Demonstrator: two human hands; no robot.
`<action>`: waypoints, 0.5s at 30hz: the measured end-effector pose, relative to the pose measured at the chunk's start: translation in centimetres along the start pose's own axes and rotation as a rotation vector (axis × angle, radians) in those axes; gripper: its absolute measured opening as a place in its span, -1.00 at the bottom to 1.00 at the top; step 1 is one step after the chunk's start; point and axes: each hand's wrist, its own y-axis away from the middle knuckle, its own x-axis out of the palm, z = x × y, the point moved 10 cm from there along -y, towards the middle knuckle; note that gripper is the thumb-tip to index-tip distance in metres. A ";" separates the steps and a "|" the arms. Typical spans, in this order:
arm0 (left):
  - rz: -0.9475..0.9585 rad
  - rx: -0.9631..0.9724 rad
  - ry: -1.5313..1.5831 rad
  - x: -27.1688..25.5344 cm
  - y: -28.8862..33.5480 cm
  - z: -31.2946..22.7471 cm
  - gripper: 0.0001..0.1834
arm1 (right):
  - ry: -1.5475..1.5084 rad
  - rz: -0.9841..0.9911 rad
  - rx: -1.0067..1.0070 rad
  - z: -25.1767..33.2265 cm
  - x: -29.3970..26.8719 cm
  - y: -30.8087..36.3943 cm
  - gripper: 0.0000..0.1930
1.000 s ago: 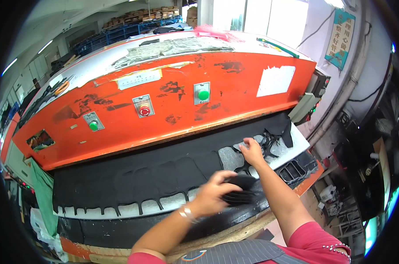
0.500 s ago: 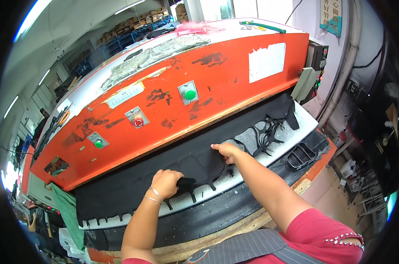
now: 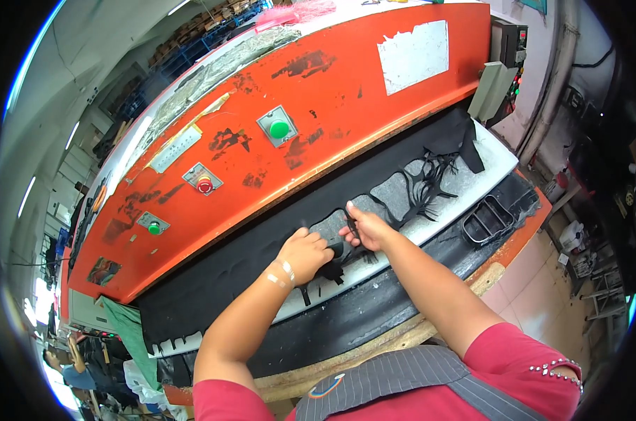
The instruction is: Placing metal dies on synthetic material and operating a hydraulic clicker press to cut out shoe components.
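Observation:
A long black sheet of fabric [image 3: 227, 274] lies across a white cutting board [image 3: 497, 151] at the mouth of an orange press [image 3: 346, 98]. Cut-out gaps along its near edge show speckled grey board, and loose black strips [image 3: 430, 186] bunch at the right. My left hand [image 3: 305, 256], with bands at the wrist, is closed at the near edge, over dark fabric pieces; its fingertips are partly hidden. Just to its right, my right hand [image 3: 367, 230] pinches a narrow black fabric strip [image 3: 352, 226], thumb up, beside an opened gap.
An empty-centred metal cutting die [image 3: 488, 222] rests on the black ledge [image 3: 430, 263] at right. Green buttons [image 3: 279, 129] and a red one [image 3: 204, 184] sit on the press front. A control box [image 3: 504, 77] stands at the right end; green cloth [image 3: 128, 337] hangs at left.
My left hand has moved right and up along the sheet, close to my right hand. Another gap now shows between them, where black fabric lay before. The view has shifted slightly.

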 end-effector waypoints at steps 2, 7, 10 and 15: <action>-0.146 -0.113 0.059 -2.7 3.8 -0.3 -0.83 | 0.213 -0.146 -0.071 0.4 -0.7 0.7 -0.42; -0.227 -0.409 0.098 -4.7 12.6 -0.5 -0.45 | 1.122 -0.672 -0.824 7.4 5.9 4.4 -0.33; -0.164 -0.777 0.347 1.2 18.4 1.7 -0.20 | 1.151 -0.521 -0.164 2.9 9.9 0.8 -0.37; -0.374 -1.143 0.952 1.3 22.4 5.2 -0.47 | 1.043 -0.316 -0.028 1.0 9.7 -3.4 -0.49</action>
